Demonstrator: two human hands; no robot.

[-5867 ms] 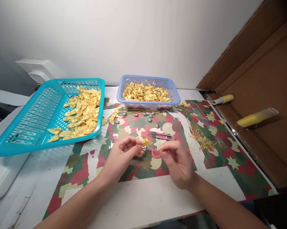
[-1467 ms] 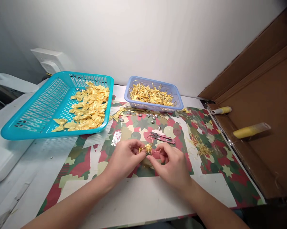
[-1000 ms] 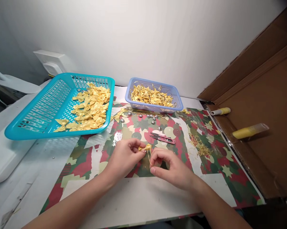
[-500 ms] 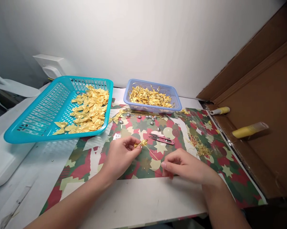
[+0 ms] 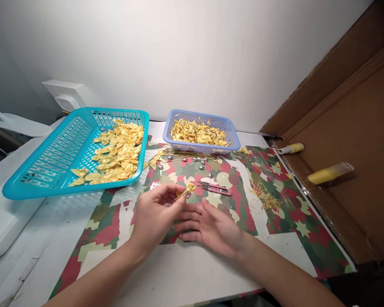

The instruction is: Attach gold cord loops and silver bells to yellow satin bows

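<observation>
Between the thumb and fingers of my left hand [image 5: 160, 211] is a small yellow ribbon bow [image 5: 190, 188]. A silver bell [image 5: 188, 195] shows just under it, and a gold strand runs along it. My right hand [image 5: 212, 226] is open beside the left, palm turned up and fingers spread, their tips behind or close to the left thumb. Nothing shows in the right palm. Thread snips with pink handles [image 5: 222, 190] lie on the patterned sheet [image 5: 243, 213] just beyond my hands. Several loose silver bells [image 5: 201, 167] are scattered behind the snips.
A turquoise basket [image 5: 44, 147] at left holds yellow bows [image 5: 121, 153]. A lilac basket [image 5: 171, 119] at the back holds bows with gold ties. Gold strands [image 5: 192, 154] lie before it. Thread scraps [image 5: 268, 198] lie at right, near a cardboard wall [image 5: 348, 128] with two yellow tubes [image 5: 329, 172].
My right hand has moved left to my left hand, turning palm up with its fingers spreading. My left hand keeps the bow in about the same place.
</observation>
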